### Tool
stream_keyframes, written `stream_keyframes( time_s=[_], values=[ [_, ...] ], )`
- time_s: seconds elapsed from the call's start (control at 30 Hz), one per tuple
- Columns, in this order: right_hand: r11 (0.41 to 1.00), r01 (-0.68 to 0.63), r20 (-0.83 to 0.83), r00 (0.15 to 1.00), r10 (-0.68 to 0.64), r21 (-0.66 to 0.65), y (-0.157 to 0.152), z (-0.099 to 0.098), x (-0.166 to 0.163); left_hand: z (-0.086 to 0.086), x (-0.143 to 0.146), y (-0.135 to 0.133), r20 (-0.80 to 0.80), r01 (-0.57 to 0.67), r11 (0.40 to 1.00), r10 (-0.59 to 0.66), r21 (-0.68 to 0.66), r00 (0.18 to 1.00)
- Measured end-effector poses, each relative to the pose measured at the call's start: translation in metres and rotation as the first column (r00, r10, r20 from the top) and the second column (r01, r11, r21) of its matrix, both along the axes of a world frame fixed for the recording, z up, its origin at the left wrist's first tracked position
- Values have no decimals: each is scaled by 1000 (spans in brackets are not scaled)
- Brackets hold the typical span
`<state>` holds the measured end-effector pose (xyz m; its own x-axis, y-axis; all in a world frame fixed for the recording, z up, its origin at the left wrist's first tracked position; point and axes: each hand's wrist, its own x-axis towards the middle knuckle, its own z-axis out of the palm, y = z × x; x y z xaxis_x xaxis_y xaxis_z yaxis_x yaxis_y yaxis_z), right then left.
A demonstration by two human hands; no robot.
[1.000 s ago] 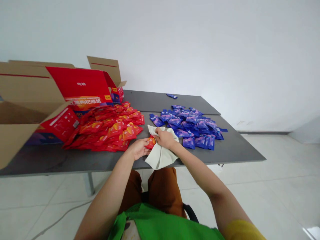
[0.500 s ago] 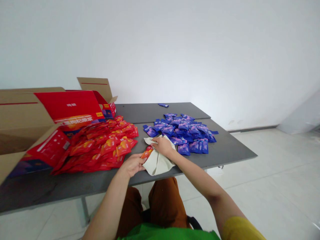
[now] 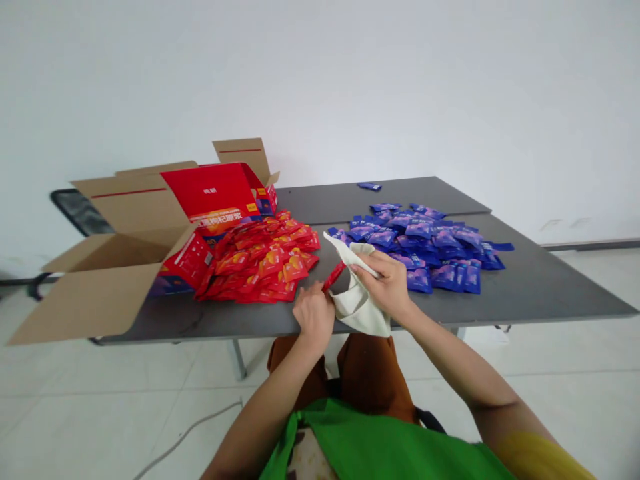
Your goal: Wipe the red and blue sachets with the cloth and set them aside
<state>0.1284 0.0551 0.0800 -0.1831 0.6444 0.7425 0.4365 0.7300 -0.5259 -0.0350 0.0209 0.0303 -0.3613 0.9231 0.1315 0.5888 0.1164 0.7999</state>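
Observation:
My left hand (image 3: 315,312) is closed on a red sachet (image 3: 334,275), which stands up on edge near the table's front edge. Gripped in my right hand (image 3: 387,283) is a cream cloth (image 3: 361,310), creased and hanging in folds beside the sachet. Its lower part drapes at the table edge. A heap of red sachets (image 3: 265,260) lies just left of my left hand. Behind and to the right of my right hand spreads a pile of blue-purple sachets (image 3: 430,243).
Open cardboard boxes stand on the left, one a brown-flapped carton (image 3: 125,253), another with a red printed panel (image 3: 210,193). A lone blue sachet (image 3: 369,187) lies toward the back of the dark table (image 3: 545,280). A white wall (image 3: 350,87) rises behind.
The view has turned left. Both hands have lifted; the red sachet has tilted up from lying flat, and the cloth has come off it to the right.

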Motion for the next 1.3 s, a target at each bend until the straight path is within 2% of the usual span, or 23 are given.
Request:
stream_keyframes(
  time_s=[0.07, 0.17, 0.27, 0.37, 0.43, 0.53, 0.63, 0.73, 0.8, 0.9, 0.97, 1.03, 1.13, 1.23, 1.3],
  values=[
    [999, -5, 46, 999, 4, 37, -18, -1, 4, 0, 1, -1, 148, 62, 998, -57, -29, 987],
    [999, 30, 226, 974, -22, -33, -28, -3, 9, 5, 7, -3, 314, 127, 983, -80, -132, 946],
    [980, 134, 425, 903, -60, -148, -21, -10, 3, 10, 20, -8, 398, 181, 975, -115, -130, 910],
    [966, 122, 563, 826, 27, -226, -9, -21, -12, 11, 30, -14, 439, 145, 986, -93, -86, 893],
    [954, 125, 617, 783, 73, -272, -2, -29, -21, 10, 29, -15, 365, 111, 988, -65, -109, 929],
    [919, 252, 696, 717, 34, -304, 5, -39, -23, 10, 17, -13, 129, 89, 977, -64, -192, 989],
    [878, 382, 757, 653, -36, -287, 7, -44, -13, 11, 3, -9, -48, 81, 965, -96, -248, 994],
    [846, 460, 781, 618, -88, -269, 6, -44, -1, 9, -3, -7, -112, 76, 964, -107, -255, 988],
    [859, 435, 786, 615, -65, -270, 5, -41, 0, 6, -3, -7, -81, 85, 973, -105, -214, 991],
    [916, 278, 796, 601, 68, -288, 6, -35, -12, 1, -5, -8, -29, 95, 989, -99, -113, 995],
    [936, 193, 807, 575, 134, -293, 7, -31, -24, -1, -9, -8, -133, 100, 988, -116, -122, 984],
    [936, 187, 812, 566, 144, -297, 6, -30, -32, -3, -13, -7, -298, 98, 982, -143, -161, 944],
    [911, 295, 799, 598, 59, -288, 1, -33, -27, -5, -17, -6, -453, 83, 986, -140, -142, 881],
    [846, 456, 796, 602, -65, -276, -3, -38, -11, -5, -16, -5, -502, 71, 992, -113, -102, 857],
    [807, 520, 806, 584, -97, -280, -3, -40, -4, -4, -14, -5, -505, 49, 993, -97, -107, 858]
  ],
)
